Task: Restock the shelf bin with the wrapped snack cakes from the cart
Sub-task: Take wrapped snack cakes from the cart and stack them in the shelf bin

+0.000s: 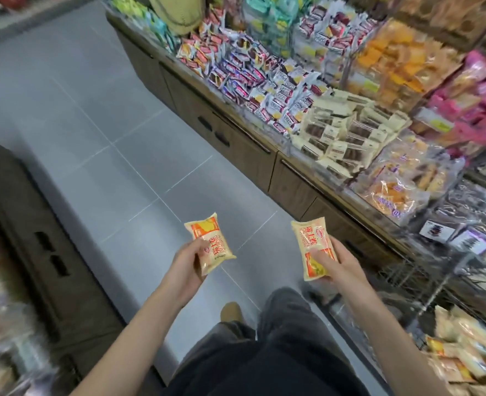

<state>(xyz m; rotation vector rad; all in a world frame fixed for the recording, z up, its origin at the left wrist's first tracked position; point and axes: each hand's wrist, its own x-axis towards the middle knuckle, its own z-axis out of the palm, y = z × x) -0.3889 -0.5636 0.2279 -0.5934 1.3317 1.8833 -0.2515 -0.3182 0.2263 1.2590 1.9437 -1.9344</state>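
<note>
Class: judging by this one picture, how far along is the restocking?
Done: nothing visibly added to a bin yet. In hand: the left hand grips one snack cake, the right hand another, both over the floor. Left: shelving these, plus more packs in the cart.

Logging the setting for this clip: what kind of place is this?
Most likely a small shop's snack aisle: shelf bins heaped with wrapped snacks, a wire cart beside them, and a tiled floor running between the displays.
</note>
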